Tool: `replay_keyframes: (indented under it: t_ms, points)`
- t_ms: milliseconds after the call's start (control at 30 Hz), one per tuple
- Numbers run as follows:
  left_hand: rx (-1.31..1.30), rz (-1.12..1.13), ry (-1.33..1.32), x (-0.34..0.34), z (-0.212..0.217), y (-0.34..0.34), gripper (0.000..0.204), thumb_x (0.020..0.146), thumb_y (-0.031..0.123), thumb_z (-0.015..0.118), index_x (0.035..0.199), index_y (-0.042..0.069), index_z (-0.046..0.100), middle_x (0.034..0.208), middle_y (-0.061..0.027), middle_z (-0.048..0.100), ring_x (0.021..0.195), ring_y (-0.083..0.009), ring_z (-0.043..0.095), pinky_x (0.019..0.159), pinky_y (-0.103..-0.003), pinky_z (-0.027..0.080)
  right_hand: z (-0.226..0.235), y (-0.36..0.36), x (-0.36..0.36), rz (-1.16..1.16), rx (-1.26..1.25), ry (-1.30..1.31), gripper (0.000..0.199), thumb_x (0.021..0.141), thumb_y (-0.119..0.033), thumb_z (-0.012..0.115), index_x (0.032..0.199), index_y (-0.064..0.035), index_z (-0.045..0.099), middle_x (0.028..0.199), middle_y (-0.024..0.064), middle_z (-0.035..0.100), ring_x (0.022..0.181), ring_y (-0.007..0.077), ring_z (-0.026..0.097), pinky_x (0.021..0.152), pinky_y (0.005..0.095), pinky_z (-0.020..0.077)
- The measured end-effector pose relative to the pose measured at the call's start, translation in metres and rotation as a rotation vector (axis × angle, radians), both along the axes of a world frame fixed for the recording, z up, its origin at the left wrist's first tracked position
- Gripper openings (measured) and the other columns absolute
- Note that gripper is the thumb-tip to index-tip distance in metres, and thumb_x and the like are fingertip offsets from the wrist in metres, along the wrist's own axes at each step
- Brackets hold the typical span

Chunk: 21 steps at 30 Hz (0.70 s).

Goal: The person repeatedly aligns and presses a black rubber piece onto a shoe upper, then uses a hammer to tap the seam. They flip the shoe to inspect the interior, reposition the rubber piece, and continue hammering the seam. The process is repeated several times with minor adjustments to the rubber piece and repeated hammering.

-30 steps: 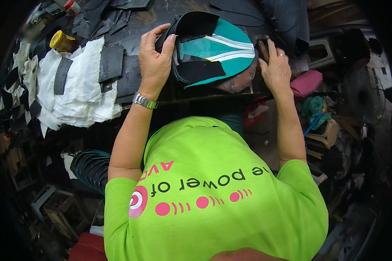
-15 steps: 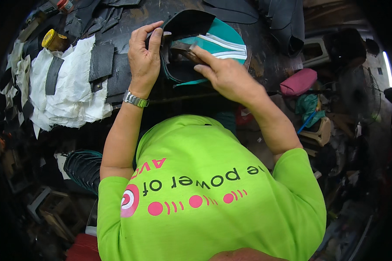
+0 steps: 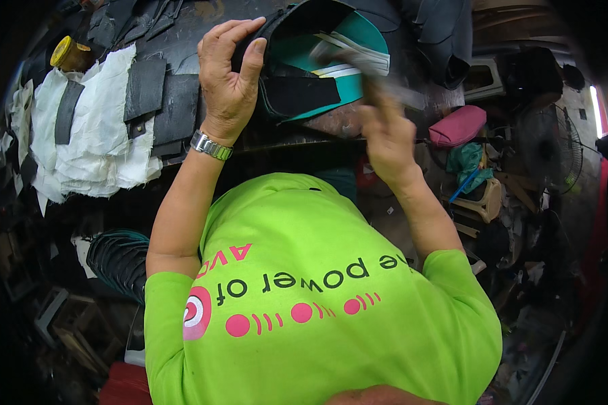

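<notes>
A shoe upper (image 3: 297,98) in black and teal, with white stripes inside, stands on the dark workbench in front of me. My left hand (image 3: 228,77) grips its left end, thumb and fingers closed on the black edge. In my right hand (image 3: 388,138) is a hammer (image 3: 370,71), smeared by motion. Its head is raised over the upper's opening, near the white stripes, and its contact with the upper cannot be made out. The right fingers are wrapped round the handle.
White cloth pieces (image 3: 101,148) and dark strips (image 3: 145,88) lie left on the bench (image 3: 182,64), by a yellow tub (image 3: 69,54). Black sheets (image 3: 446,40) hang over its right end. A pink pouch (image 3: 458,126) sits right; stacked uppers (image 3: 118,263) lie low left.
My right hand has drawn back to the right and down, swinging the hammer out of the upper. The left hand keeps its hold, and the upper sits slightly higher in view.
</notes>
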<state>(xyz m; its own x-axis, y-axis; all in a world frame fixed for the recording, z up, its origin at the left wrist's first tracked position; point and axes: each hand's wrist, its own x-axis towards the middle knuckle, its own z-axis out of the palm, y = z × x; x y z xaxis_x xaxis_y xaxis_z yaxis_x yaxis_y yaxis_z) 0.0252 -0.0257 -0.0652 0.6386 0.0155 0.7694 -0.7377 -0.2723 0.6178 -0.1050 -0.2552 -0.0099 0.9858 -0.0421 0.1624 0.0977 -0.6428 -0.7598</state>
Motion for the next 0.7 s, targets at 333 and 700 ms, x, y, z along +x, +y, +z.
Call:
replay_keyframes:
  t_ms: [333, 700]
  points:
    - [0.142, -0.14, -0.041, 0.006, -0.004, -0.006, 0.033, 0.096, 0.03, 0.069, 0.124, 0.014, 0.069, 0.126, -0.0066, 0.063, 0.121, -0.0258, 0.053, 0.104, -0.039, 0.043, -0.008, -0.006, -0.004, 0.032, -0.216, -0.053, 0.044, 0.101, -0.01, 0.06, 0.144, -0.0057, 0.051, 0.086, 0.0115, 0.072, 0.069, 0.0183, 0.064, 0.07, 0.0326, 0.053]
    - [0.208, -0.214, -0.014, 0.002, -0.008, 0.005, 0.034, 0.095, 0.027, 0.069, 0.127, 0.015, 0.065, 0.131, -0.0084, 0.061, 0.126, -0.0282, 0.052, 0.108, -0.039, 0.042, 0.015, 0.005, 0.001, -0.137, -0.011, 0.104, 0.045, 0.103, -0.016, 0.059, 0.146, -0.008, 0.052, 0.078, 0.0099, 0.067, 0.063, 0.0118, 0.057, 0.064, 0.0292, 0.0507]
